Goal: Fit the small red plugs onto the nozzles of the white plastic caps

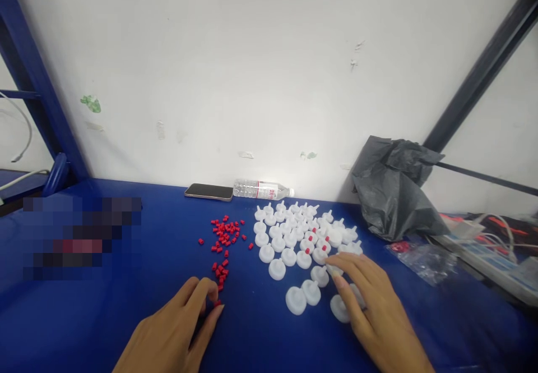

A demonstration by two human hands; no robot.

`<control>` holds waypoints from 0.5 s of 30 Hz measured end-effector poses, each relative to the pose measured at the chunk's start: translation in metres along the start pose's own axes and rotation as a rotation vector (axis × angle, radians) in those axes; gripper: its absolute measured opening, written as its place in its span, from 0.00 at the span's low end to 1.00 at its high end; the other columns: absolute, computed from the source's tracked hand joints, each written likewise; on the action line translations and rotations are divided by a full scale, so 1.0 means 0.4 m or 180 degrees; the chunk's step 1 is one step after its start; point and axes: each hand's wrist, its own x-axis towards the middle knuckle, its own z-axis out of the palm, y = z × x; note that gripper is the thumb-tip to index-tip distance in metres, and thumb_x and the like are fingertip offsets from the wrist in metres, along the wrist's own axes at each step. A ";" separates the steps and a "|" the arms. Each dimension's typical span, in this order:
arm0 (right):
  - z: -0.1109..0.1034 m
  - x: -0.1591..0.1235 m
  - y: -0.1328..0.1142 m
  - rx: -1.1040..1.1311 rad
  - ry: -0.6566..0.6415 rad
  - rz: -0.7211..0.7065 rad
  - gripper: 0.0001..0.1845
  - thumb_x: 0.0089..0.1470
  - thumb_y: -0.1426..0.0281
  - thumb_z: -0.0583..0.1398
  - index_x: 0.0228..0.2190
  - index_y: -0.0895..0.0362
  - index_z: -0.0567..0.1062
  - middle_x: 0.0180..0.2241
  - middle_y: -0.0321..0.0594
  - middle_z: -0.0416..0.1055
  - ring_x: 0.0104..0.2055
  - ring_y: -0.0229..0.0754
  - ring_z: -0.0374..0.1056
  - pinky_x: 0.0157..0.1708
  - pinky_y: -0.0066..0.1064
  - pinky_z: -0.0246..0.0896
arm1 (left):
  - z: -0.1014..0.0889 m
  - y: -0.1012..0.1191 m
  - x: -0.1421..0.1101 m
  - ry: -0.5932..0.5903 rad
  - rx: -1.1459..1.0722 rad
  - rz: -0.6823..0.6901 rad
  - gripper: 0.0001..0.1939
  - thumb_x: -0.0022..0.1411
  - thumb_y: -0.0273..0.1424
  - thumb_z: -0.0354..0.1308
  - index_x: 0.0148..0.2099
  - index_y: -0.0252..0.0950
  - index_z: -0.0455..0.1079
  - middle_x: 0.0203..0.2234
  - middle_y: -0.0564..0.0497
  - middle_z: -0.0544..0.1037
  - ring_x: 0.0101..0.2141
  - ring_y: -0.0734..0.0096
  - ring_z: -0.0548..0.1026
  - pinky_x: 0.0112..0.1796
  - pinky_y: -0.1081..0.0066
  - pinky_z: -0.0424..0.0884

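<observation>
My left hand (174, 325) is closed in a pinch at the near end of the scattered red caps (227, 228), with a small red cap (217, 303) between thumb and forefinger. On the right, my right hand (374, 303) has thumb and fingers closed around a white nozzle cap (335, 270), mostly covered by the fingers. Many white round nozzle caps (277, 269) stand in a group beyond it, tips upward. Several of these carry a red cap (307, 251) on the tip. Another white piece (339, 308) lies partly under my right hand.
Against the wall lie a phone (209, 192) and a clear plastic bottle (263, 189). A grey plastic bag (395, 188) hangs at the right, above a clear bag (428, 263) and a power strip (491, 263) with cables. The blue table (138, 300) has a blurred-out patch at left.
</observation>
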 end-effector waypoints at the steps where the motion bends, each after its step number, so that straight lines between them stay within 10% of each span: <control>1: 0.002 0.000 0.004 -0.0055 0.0017 0.0041 0.19 0.69 0.64 0.53 0.52 0.44 0.81 0.54 0.37 0.82 0.60 0.52 0.76 0.61 0.51 0.74 | -0.001 0.002 0.001 0.0040 0.0004 0.0020 0.19 0.76 0.33 0.41 0.38 0.47 0.72 0.29 0.57 0.84 0.22 0.69 0.83 0.17 0.79 0.74; 9: 0.031 0.038 0.008 -0.0415 -0.0463 -0.0114 0.24 0.71 0.65 0.49 0.59 0.45 0.78 0.60 0.34 0.78 0.67 0.59 0.69 0.63 0.69 0.67 | 0.004 -0.004 -0.008 0.0064 0.0037 0.0035 0.20 0.79 0.35 0.39 0.41 0.47 0.72 0.30 0.58 0.85 0.24 0.69 0.85 0.18 0.79 0.75; 15: -0.011 0.036 -0.010 -0.0026 0.0416 -0.0036 0.20 0.69 0.62 0.57 0.59 0.45 0.75 0.57 0.39 0.81 0.60 0.54 0.77 0.64 0.60 0.70 | 0.000 -0.011 -0.014 0.0176 -0.0123 -0.0073 0.13 0.77 0.33 0.44 0.45 0.47 0.71 0.35 0.58 0.87 0.30 0.69 0.87 0.21 0.81 0.77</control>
